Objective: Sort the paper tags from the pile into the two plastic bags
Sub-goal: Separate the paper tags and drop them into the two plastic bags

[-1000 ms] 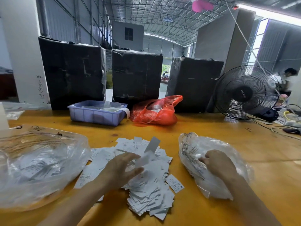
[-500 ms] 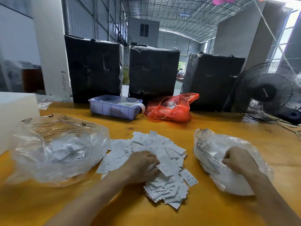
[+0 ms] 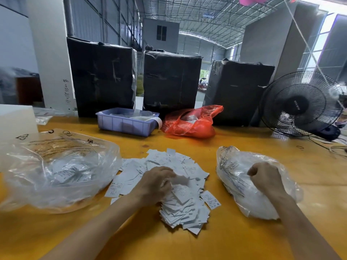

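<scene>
The yellow table [image 3: 234,147] carried everything: at nine o'clock lay the big clear bag [image 3: 56,171] with tags inside, at three o'clock the smaller clear bag [image 3: 242,177], and between them, dead centre, the pile of paper tags [image 3: 187,209]. Toward twelve o'clock sat a blue tray [image 3: 125,123] and just beside it a red bag [image 3: 189,121]. My left hand [image 3: 157,184] rested on the pile, fingers curled into the tags, though whether they pinched one I could not tell; my right hand [image 3: 264,177], well apart from it, was fisted on the smaller bag's plastic.

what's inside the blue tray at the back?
The blue tray shows crumpled clear plastic and a white paper strip curling over its right end. Its near wall hides anything lower down.
</scene>
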Action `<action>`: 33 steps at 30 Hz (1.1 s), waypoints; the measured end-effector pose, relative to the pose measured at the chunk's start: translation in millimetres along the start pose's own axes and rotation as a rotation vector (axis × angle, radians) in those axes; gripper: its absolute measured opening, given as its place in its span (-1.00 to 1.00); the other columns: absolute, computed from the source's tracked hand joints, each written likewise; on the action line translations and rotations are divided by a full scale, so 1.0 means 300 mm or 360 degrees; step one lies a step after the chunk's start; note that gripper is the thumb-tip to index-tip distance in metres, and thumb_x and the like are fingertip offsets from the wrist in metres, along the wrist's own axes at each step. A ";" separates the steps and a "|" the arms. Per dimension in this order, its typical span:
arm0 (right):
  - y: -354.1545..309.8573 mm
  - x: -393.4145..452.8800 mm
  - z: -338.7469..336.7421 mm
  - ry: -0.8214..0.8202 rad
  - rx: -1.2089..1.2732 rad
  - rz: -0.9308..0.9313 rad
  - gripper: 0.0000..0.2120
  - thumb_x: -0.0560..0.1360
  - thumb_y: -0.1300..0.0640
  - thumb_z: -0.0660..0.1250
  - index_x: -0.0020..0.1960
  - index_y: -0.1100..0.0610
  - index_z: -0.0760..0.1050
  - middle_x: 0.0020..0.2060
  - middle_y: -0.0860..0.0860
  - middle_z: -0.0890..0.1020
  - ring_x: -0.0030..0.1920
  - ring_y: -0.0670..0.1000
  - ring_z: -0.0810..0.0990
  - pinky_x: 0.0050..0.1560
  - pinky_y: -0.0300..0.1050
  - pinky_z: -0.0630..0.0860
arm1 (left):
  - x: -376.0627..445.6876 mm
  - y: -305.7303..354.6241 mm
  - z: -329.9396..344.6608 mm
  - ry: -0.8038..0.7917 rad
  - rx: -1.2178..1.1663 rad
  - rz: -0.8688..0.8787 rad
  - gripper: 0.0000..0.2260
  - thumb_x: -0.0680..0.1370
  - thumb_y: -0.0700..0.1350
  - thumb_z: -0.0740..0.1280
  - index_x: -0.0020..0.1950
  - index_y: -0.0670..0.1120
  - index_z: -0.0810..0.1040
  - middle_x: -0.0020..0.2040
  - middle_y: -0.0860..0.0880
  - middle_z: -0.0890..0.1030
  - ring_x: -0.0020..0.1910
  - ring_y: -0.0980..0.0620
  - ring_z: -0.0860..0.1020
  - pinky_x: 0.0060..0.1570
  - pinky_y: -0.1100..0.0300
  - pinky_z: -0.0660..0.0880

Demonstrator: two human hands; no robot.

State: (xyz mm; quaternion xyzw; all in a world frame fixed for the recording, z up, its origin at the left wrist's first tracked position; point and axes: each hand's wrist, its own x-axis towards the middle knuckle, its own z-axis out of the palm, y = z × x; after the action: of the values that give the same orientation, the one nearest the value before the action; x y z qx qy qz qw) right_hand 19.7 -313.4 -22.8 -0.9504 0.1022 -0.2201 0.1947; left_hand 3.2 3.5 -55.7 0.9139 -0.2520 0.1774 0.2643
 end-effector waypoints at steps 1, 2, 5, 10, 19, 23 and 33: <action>-0.008 0.000 -0.001 0.0000 0.0101 -0.0057 -0.83 0.43 0.45 0.33 -0.09 0.28 0.65 -0.12 0.18 0.68 -0.07 0.12 0.62 0.06 -0.02 0.55 | 0.000 0.001 -0.003 0.0043 -0.0045 -0.0025 -0.75 0.53 -0.24 0.29 0.18 -0.11 0.60 0.18 -0.01 0.60 0.16 0.06 0.53 0.14 0.20 0.45; -0.015 -0.002 -0.003 0.0008 0.0177 -0.0107 -0.83 0.42 0.46 0.34 -0.09 0.29 0.65 -0.12 0.18 0.68 -0.06 0.12 0.63 0.08 -0.02 0.54 | 0.000 0.002 -0.005 0.0085 -0.0069 -0.0049 -0.77 0.52 -0.26 0.30 0.14 -0.12 0.61 0.12 -0.02 0.62 0.11 0.06 0.55 0.09 0.19 0.47; -0.032 -0.016 -0.011 0.0276 0.0227 -0.0267 -0.84 0.39 0.48 0.36 -0.07 0.36 0.63 -0.15 0.23 0.69 -0.08 0.18 0.65 0.05 0.03 0.56 | 0.002 0.003 -0.009 0.0194 -0.0076 -0.0089 -0.80 0.50 -0.31 0.30 0.06 -0.14 0.64 0.01 -0.05 0.64 0.02 0.04 0.55 0.00 0.24 0.46; -0.170 -0.069 -0.046 0.0589 0.1531 -0.0174 -0.84 0.34 0.44 0.43 -0.10 0.30 0.62 -0.22 0.17 0.68 -0.22 0.07 0.66 -0.12 -0.25 0.61 | 0.009 0.032 -0.020 0.0338 -0.0390 -0.0207 -0.87 0.52 -0.27 0.32 -0.02 -0.13 0.65 -0.09 0.03 0.65 -0.12 0.17 0.56 -0.15 0.50 0.43; -0.472 -0.210 0.085 -0.0620 0.2752 0.0149 -0.80 0.21 0.48 0.38 -0.21 0.28 0.59 -0.31 0.16 0.68 -0.27 0.03 0.68 -0.20 -0.20 0.63 | 0.036 0.113 -0.057 -0.0268 -0.2142 -0.0957 -0.44 0.28 0.16 0.41 0.08 -0.24 0.57 -0.09 -0.21 0.68 -0.17 -0.08 0.66 -0.21 0.18 0.61; -0.497 -0.190 0.125 -0.0635 0.2828 0.0207 -0.79 0.29 0.56 0.33 -0.19 0.31 0.58 -0.29 0.18 0.68 -0.25 0.06 0.68 -0.19 -0.18 0.62 | 0.024 0.082 -0.073 -0.0075 -0.2138 -0.0939 -0.70 0.25 -0.19 0.47 -0.05 -0.23 0.64 -0.15 -0.20 0.66 -0.22 -0.02 0.64 -0.27 0.25 0.58; -0.459 -0.172 0.154 -0.0961 0.2509 0.0133 -0.50 0.29 0.09 0.46 0.18 0.17 0.48 0.03 0.11 0.66 0.07 0.05 0.64 0.00 -0.04 0.57 | 0.035 0.040 -0.079 0.0217 -0.1659 -0.0902 -0.90 0.25 -0.21 0.54 -0.34 -0.17 0.64 -0.44 -0.03 0.60 -0.49 0.16 0.48 -0.42 0.34 0.43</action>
State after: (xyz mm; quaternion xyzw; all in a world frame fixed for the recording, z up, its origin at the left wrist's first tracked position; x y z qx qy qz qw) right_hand 10.4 -159.6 -23.3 -0.5500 -0.1025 0.0437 0.8277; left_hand 0.5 4.4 -27.1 0.6817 -0.0346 0.0110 0.7307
